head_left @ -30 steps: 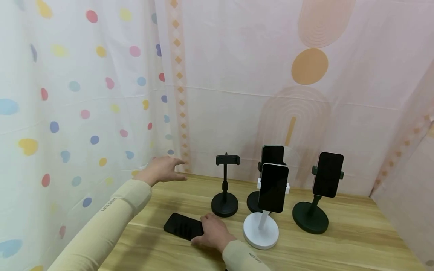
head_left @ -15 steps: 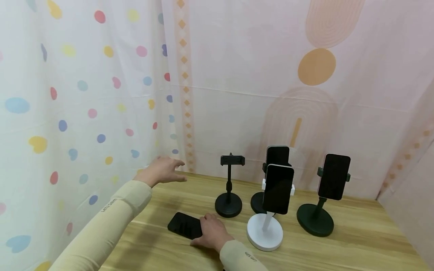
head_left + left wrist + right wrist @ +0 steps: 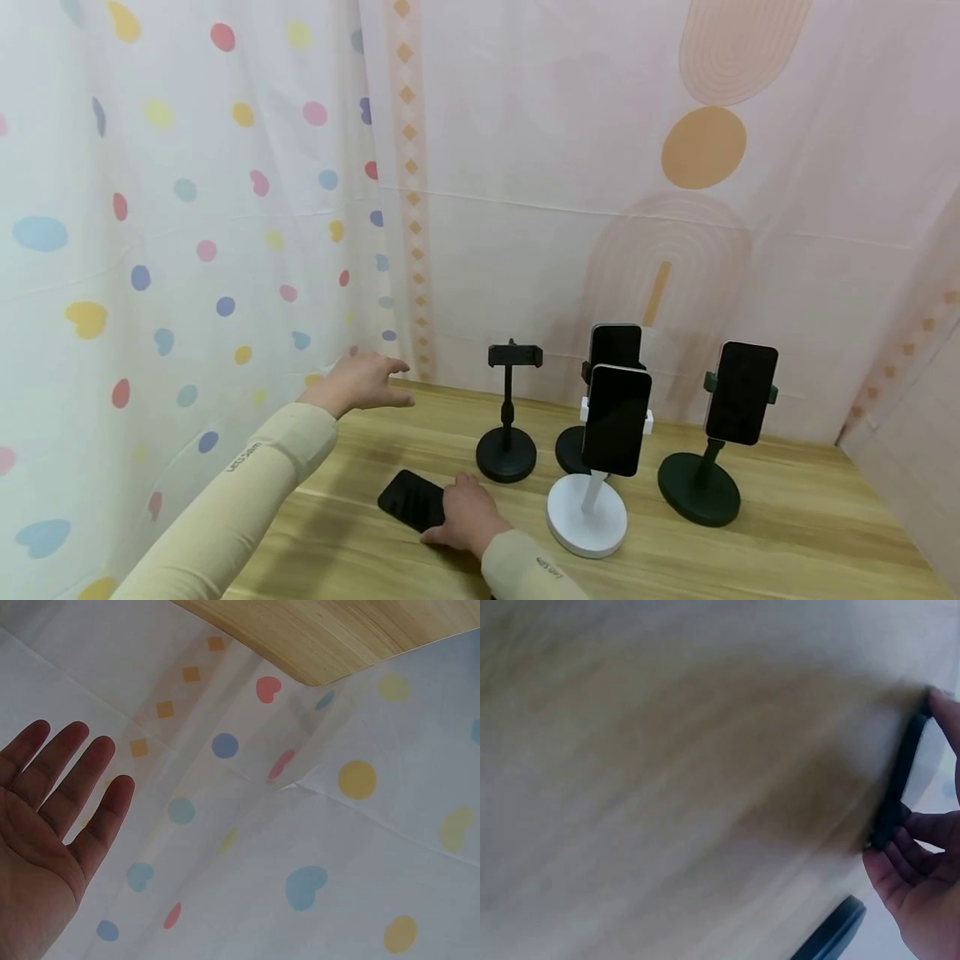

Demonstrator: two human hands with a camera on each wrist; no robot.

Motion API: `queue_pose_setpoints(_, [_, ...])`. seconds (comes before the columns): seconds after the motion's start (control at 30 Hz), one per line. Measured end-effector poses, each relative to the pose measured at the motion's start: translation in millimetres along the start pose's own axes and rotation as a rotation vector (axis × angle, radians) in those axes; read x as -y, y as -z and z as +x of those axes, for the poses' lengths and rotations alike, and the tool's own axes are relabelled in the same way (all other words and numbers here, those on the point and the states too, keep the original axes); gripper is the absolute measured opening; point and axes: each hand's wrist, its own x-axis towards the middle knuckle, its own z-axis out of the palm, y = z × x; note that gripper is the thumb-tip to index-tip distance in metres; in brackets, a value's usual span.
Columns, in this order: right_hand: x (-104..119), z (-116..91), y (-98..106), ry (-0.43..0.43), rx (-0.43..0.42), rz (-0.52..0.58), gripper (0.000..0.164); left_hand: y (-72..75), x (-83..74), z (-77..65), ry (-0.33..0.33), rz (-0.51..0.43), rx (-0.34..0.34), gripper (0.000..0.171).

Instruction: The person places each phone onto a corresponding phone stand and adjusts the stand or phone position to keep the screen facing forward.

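Observation:
A black smartphone (image 3: pixel 412 501) lies at the front of the wooden table, screen upward. My right hand (image 3: pixel 471 517) grips its right end, fingers on the far edge and thumb on the near one, partly covering it. In the right wrist view the phone (image 3: pixel 900 780) shows edge-on as a thin dark slab between thumb and fingers. My left hand (image 3: pixel 363 382) hovers above the table's back left, holding nothing; in the left wrist view its fingers (image 3: pixel 82 780) are spread and relaxed. A black phone stand (image 3: pixel 507 417) with a vacant clamp stands just behind the phone.
Right of the vacant stand, a white stand (image 3: pixel 587 515) holds a phone (image 3: pixel 617 421), partly hiding a black stand with another phone (image 3: pixel 615 343). A dark green stand (image 3: pixel 699 489) farther right bears a phone (image 3: pixel 742 392). Curtains (image 3: pixel 525 250) hang behind the table's back edge.
The phone has turned slightly in my right hand, and its left end shows nearer to the hand. My left hand holds its place. The head view has swung a little left.

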Motion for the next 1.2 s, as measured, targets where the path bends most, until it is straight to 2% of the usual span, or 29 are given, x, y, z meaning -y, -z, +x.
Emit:
queue_pose_setpoints(0.2, [-6, 3, 11, 0.024, 0.043, -0.029, 0.062, 3.1, -1.9, 3.1, 0.002, 0.03, -0.003, 0.067])
queue_pose_setpoints(0.47, [-14, 4, 14, -0.008, 0.061, -0.05, 0.054, 2.8, -1.0, 5.5, 0.007, 0.016, 0.002, 0.066])
queue_pose_setpoints(0.8, [-21, -2, 20, 0.0, 0.047, -0.102, 0.056, 1.5, -4.1, 11.1, -0.012, -0.02, 0.008, 0.066])
queue_pose_setpoints(1.07, [-30, -8, 25, -0.053, 0.019, -0.092, 0.077, -0.4, -7.5, 15.4, -0.017, -0.054, 0.01, 0.063])
queue_pose_setpoints(1.2, [-36, -11, 27, -0.052, 0.005, -0.085, 0.071, -1.4, -10.2, 18.9, -0.023, -0.058, 0.019, 0.065])
